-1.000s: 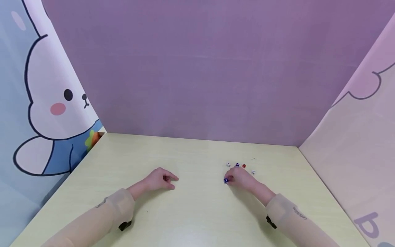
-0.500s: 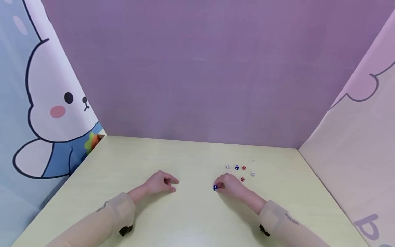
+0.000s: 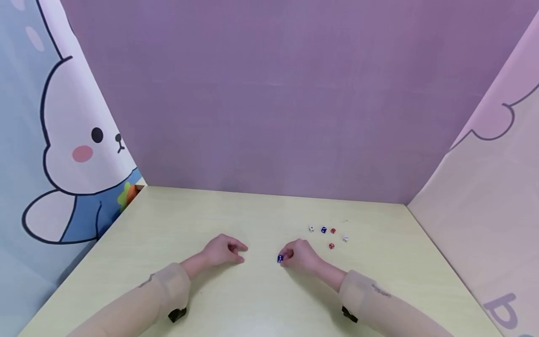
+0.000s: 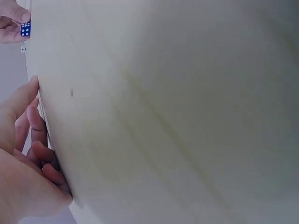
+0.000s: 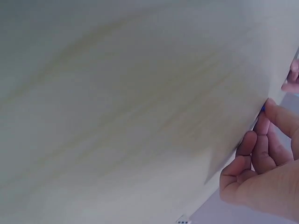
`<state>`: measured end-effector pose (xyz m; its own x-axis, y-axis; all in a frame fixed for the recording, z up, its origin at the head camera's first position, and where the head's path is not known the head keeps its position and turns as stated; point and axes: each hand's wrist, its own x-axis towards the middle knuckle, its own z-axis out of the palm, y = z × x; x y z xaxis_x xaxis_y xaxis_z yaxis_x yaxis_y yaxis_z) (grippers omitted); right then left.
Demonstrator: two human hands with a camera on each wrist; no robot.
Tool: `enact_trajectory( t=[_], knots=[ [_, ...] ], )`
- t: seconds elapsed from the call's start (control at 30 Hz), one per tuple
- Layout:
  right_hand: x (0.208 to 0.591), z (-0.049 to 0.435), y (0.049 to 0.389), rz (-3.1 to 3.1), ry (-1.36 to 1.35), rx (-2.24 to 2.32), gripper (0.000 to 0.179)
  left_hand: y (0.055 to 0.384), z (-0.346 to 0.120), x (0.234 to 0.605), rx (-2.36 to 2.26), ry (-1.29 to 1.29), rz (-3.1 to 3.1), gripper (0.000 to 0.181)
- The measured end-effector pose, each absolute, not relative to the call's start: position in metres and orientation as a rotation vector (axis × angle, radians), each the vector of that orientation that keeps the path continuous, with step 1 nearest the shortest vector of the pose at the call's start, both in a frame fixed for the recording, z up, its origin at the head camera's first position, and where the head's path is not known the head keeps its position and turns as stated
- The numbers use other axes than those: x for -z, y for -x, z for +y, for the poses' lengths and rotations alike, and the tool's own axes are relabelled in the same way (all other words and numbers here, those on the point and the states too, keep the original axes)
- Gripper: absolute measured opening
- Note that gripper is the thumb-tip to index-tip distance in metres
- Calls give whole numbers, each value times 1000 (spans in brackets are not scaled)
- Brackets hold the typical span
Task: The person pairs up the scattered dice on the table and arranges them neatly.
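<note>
My right hand (image 3: 302,255) pinches a blue die (image 3: 280,259) with white dots between thumb and fingertips, low over the table's middle. In the left wrist view, two dotted faces of this blue die (image 4: 25,30) show; in the right wrist view only a sliver peeks past the thumb. Across from it, on the left, my left hand (image 3: 221,250) rests on the table with thumb and forefinger apart and nothing between them. Its other fingers are loosely bent. A gap of bare tabletop separates the two hands.
Behind and right of the right hand lie loose dice on the pale table (image 3: 252,304): a white die (image 3: 311,229), a blue die (image 3: 324,230), a red die (image 3: 333,230), another white die (image 3: 345,238) and another red die (image 3: 331,245). A purple panel (image 3: 269,103) stands behind.
My right hand has carried the blue die left and slightly nearer, away from the other dice. One red die behind it has come into sight. My left hand has hardly moved.
</note>
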<state>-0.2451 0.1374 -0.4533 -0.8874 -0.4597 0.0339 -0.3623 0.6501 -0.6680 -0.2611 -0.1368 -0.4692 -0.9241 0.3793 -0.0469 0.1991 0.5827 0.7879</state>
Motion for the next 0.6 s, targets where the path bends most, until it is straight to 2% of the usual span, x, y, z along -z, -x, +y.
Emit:
enact_trajectory(
  t=[0.6],
  knots=[
    [452, 97, 249, 2743, 699, 1030, 14, 267, -119, 473, -1234, -518, 2634, 25]
  ],
)
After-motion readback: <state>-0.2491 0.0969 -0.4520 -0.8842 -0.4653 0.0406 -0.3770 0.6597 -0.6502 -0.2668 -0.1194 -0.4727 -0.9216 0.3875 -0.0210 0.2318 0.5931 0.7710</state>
